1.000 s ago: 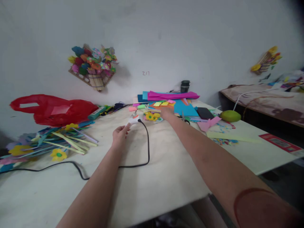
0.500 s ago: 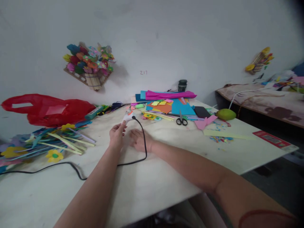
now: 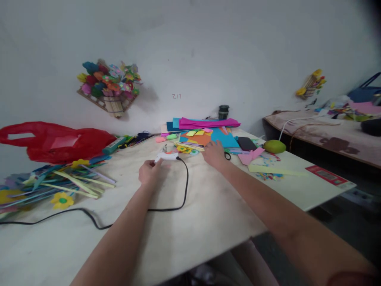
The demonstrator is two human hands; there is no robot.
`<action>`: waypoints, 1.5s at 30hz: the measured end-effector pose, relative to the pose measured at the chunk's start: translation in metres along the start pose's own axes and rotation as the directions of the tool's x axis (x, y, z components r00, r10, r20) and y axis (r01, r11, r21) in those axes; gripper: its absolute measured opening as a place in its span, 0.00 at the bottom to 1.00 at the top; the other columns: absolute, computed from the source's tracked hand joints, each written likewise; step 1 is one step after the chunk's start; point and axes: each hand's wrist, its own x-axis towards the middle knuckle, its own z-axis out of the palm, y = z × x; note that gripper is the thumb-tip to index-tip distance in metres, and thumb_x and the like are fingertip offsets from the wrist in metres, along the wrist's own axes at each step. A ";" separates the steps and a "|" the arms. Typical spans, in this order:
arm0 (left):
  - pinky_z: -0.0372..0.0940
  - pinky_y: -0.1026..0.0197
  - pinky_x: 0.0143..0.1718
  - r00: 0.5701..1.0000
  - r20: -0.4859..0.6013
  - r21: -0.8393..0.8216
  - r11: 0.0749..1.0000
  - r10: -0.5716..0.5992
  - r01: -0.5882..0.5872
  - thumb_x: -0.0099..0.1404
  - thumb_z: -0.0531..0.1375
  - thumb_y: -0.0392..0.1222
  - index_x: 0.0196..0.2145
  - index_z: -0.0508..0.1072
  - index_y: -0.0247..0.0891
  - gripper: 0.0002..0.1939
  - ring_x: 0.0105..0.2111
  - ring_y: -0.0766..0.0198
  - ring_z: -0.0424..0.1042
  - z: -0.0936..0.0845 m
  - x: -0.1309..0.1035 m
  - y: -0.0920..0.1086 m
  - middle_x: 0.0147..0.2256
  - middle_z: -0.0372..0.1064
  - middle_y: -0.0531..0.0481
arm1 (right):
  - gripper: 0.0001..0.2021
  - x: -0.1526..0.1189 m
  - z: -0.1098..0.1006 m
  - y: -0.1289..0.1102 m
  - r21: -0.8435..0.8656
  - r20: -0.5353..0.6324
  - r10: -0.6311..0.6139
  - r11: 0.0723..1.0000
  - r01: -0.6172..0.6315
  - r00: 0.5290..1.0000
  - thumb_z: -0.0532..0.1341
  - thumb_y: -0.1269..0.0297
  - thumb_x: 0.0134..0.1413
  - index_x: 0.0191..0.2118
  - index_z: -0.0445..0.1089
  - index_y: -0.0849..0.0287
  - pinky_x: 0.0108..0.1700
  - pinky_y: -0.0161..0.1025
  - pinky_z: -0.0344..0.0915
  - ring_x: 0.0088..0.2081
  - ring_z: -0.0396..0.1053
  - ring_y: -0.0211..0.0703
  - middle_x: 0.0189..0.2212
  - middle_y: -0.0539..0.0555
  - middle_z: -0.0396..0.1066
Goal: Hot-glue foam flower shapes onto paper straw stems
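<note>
My left hand (image 3: 149, 171) is closed around a white hot glue gun (image 3: 168, 156) just above the table, and its black cord (image 3: 187, 178) loops down and left. My right hand (image 3: 214, 154) reaches over the far craft pile, fingers stretched forward, with nothing visible in it. By its fingertips lie pale yellow paper strips (image 3: 190, 146) and an orange sheet (image 3: 199, 138). Yellow flowers (image 3: 183, 149) sit between the two hands. Scissors are mostly covered by my right hand, with one black handle loop (image 3: 228, 156) showing.
At left, a red plastic bag (image 3: 68, 143) stands behind paper flowers and strips (image 3: 74, 180). A dark phone (image 3: 245, 143), a green mango-like fruit (image 3: 274, 146) and paper scraps (image 3: 269, 176) lie at right. A flower basket (image 3: 113, 89) hangs on the wall.
My right hand has moved from beside my left hand to the craft pile at the far right. The glue gun has turned to lie more sideways, and the view has shifted slightly.
</note>
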 end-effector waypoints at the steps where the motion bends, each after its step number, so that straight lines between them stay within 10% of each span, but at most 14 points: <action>1: 0.55 0.59 0.29 1.000 -0.027 0.087 0.996 0.007 -0.005 0.44 0.60 0.61 0.28 0.71 0.40 0.22 0.33 0.53 0.68 -0.001 -0.001 0.001 0.29 0.71 0.44 | 0.21 0.007 -0.001 -0.009 0.044 0.024 0.069 0.997 -0.070 0.997 0.46 0.60 0.60 0.46 0.70 0.67 0.55 0.50 0.51 0.54 0.58 0.55 0.47 0.67 0.67; 5: 0.55 0.55 0.31 0.998 -0.061 0.296 0.955 0.030 -0.010 0.47 0.58 0.60 0.29 0.71 0.41 0.20 0.37 0.46 0.69 -0.001 -0.002 0.005 0.33 0.72 0.39 | 0.24 0.025 0.007 -0.036 0.188 0.047 0.312 0.930 -0.315 0.949 0.41 0.56 0.61 0.45 0.70 0.62 0.42 0.42 0.62 0.43 0.69 0.51 0.41 0.65 0.71; 15: 0.55 0.50 0.34 0.992 -0.040 0.379 0.921 0.119 -0.095 0.48 0.58 0.59 0.31 0.72 0.40 0.21 0.39 0.40 0.68 0.003 0.005 -0.004 0.36 0.71 0.33 | 0.19 0.020 0.041 -0.032 0.260 0.020 0.403 0.882 -0.394 0.915 0.42 0.63 0.61 0.47 0.67 0.56 0.40 0.40 0.62 0.43 0.68 0.47 0.43 0.59 0.71; 29: 0.60 0.49 0.38 0.998 0.021 0.618 0.784 0.061 -0.061 0.55 0.53 0.59 0.41 0.72 0.39 0.24 0.44 0.44 0.67 -0.005 0.006 -0.001 0.42 0.70 0.36 | 0.16 0.031 0.044 -0.030 0.145 -0.110 0.261 0.959 -0.245 0.959 0.50 0.73 0.53 0.46 0.69 0.63 0.48 0.44 0.53 0.49 0.60 0.51 0.45 0.62 0.67; 45: 0.62 0.49 0.41 0.959 -0.086 0.490 0.850 0.270 -0.195 0.57 0.54 0.53 0.49 0.68 0.40 0.24 0.49 0.48 0.61 -0.011 -0.011 0.007 0.46 0.67 0.41 | 0.17 0.038 0.058 -0.018 -0.028 -0.088 0.209 0.977 -0.212 0.974 0.48 0.76 0.55 0.43 0.72 0.64 0.45 0.46 0.55 0.50 0.59 0.54 0.43 0.65 0.68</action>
